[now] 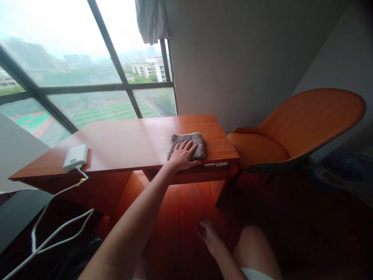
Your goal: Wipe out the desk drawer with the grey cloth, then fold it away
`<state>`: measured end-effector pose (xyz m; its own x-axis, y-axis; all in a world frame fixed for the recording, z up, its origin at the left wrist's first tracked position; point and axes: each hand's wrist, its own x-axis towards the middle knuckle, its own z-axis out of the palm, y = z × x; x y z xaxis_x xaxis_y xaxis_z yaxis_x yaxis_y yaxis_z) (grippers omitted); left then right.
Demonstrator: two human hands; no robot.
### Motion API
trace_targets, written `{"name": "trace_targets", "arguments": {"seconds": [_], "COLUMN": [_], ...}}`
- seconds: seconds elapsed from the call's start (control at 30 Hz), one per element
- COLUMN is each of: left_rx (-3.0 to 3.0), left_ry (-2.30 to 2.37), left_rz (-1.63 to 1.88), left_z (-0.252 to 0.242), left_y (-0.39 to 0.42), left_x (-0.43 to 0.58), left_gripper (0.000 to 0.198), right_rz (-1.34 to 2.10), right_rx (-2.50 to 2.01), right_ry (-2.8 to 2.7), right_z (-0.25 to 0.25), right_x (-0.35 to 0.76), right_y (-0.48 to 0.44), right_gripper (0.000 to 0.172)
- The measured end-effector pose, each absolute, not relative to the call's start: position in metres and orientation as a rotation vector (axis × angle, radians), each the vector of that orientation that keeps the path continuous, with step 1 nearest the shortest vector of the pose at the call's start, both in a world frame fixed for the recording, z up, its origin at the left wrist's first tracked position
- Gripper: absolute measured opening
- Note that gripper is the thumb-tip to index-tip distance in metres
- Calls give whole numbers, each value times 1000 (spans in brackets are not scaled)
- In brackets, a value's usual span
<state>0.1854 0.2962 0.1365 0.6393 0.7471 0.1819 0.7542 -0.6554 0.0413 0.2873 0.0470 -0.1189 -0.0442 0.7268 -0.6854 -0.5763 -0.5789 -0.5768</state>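
L hand (183,155) lay palm-down on the grey-brown cloth (189,139), fingers spread open, not gripping. Cloth sat near the right end of the wooden desk (122,144), close to its front edge. R hand (207,233) hung low by the knee, fingers loosely bent, holding nothing; white charger (75,156) w/ cable sat at desk's left end.

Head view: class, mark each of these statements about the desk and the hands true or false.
1. The left hand lies flat on the cloth. True.
2. The cloth is bright blue. False: it is grey-brown.
3. A white charger with a cable sits at the left end of the desk. True.
4. The right hand holds a cup. False: it hangs empty beside the knee.
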Motion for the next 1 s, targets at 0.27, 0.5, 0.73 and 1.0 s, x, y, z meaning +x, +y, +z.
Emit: {"name": "trace_targets", "arguments": {"seconds": [0.27, 0.5, 0.73, 1.0], "left_rx": [-2777, -2759, -2786, -2776], "left_ry": [-1342, -1349, -1339, -1330], "left_rz": [-303, -353, -329, -367], "left_z": [136, 133, 132, 132], "left_y": [286, 286, 290, 289], "left_x": [186, 186, 186, 186], "left_gripper": [82, 82, 84, 82], "right_rz": [1514, 1484, 1455, 1475], "right_rx": [-1033, -946, -980, -989], "right_ry": [136, 153, 155, 157], "right_z": [-95, -77, -83, -87], "right_x": [305, 305, 302, 300], "right_y": [183, 228, 193, 120], "right_gripper": [11, 13, 17, 17]}}
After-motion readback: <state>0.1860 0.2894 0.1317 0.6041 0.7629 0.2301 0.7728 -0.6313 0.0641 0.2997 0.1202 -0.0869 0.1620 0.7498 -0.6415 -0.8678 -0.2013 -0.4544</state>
